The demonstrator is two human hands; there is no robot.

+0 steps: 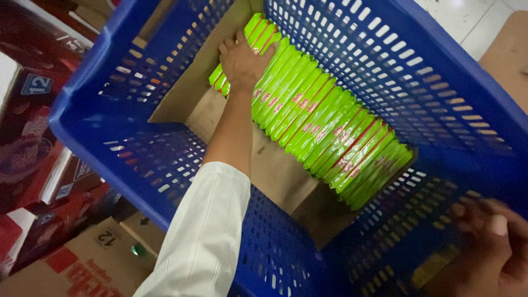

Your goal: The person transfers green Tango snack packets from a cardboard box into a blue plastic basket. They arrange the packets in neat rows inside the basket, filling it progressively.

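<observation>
My left hand (pixel 242 61) reaches down into a blue plastic crate (pixel 99 118) and rests on the far end of a long row of green snack packets (pixel 324 129) that stand on edge. Its fingers lie over the last few packets there; whether they grip one is hidden. The arm wears a white sleeve (pixel 206 231). My right hand (pixel 492 250) is blurred at the bottom right corner, closed around the crate's near rim.
A brown cardboard sheet (pixel 280 176) lines the crate's bottom. Red boxes (pixel 33 137) and a brown carton (pixel 88 264) are stacked at the left. Pale floor tiles (pixel 467 16) show at the upper right.
</observation>
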